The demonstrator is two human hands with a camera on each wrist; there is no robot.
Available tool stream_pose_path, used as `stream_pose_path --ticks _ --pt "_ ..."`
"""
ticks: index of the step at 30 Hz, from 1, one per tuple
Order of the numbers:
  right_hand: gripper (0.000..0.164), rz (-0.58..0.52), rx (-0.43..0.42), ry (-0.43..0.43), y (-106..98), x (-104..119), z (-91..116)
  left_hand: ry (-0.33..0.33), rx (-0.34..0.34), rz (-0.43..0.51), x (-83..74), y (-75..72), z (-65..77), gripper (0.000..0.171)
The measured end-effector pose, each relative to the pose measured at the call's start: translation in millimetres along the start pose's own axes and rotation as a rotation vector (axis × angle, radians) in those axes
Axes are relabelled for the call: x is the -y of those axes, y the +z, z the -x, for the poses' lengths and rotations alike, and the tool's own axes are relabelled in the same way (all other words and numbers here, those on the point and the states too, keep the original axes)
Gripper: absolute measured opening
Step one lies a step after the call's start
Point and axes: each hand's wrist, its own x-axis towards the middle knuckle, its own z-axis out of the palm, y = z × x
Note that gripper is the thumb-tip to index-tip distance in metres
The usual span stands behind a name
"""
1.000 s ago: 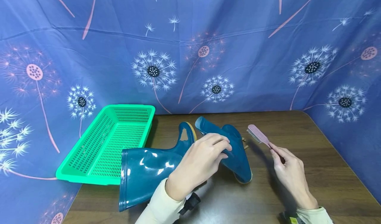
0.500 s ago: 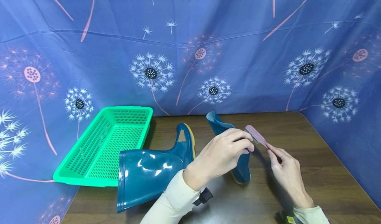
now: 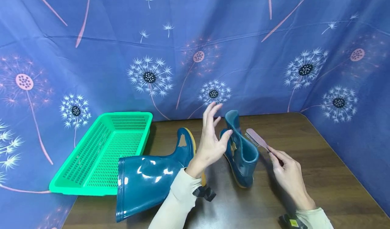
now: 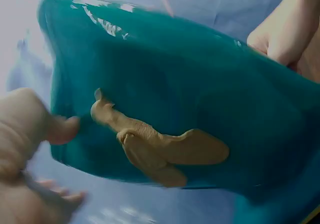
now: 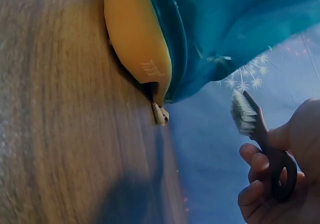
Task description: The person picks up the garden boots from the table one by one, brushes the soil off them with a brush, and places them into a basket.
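Note:
A teal rubber boot (image 3: pixel 244 169) stands upright on the table, its collar leaning open. Tan clay-like smears (image 4: pixel 175 146) stick to its shaft in the left wrist view. My left hand (image 3: pixel 210 141) is at its left side, fingers spread and extended, thumb near the collar. To the boot's right, my right hand (image 3: pixel 287 173) pinches the handle of a scrub brush (image 3: pixel 256 137) with a pink back and pale bristles. The bristles (image 5: pixel 243 114) point toward the boot, with a gap between. In the right wrist view, a small tan lump (image 5: pixel 160 115) lies by the boot's yellow sole.
A second teal boot (image 3: pixel 152 175) lies on its side at left, with a tan patch on its toe. Behind it stands a green plastic basket (image 3: pixel 56 185). A blue dandelion-print cloth (image 3: pixel 259 70) hangs along the back edge of the wooden table (image 3: pixel 329 178).
The boot has turned from tilted over to upright, its opening showing. My left hand has come off it leftward and its fingers have spread. My right hand keeps its grip on the brush.

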Motion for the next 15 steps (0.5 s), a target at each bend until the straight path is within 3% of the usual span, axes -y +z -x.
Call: stream_pose_path --ticks 1,3,5,9,15 --pt "0.029 0.001 0.002 0.000 -0.1 -0.6 -0.1 -0.093 -0.005 -0.005 7.8 -4.3 -0.3 0.077" --pt "0.030 0.010 0.005 -0.004 -0.6 -1.7 -0.1 -0.247 0.061 -0.004 19.8 -11.6 -1.6 0.086" --pt "0.030 0.015 0.012 -0.006 -1.1 -2.6 0.0 -0.316 0.150 0.039 28.0 -16.4 -5.2 0.085" --pt "0.030 0.022 0.027 -0.001 -0.1 -2.8 -0.2 -0.282 0.247 0.072 33.9 -20.1 -15.4 0.074" --pt "0.029 0.014 0.028 0.005 3.4 -3.0 0.7 -0.244 0.258 0.065 32.2 -19.9 -25.8 0.072"
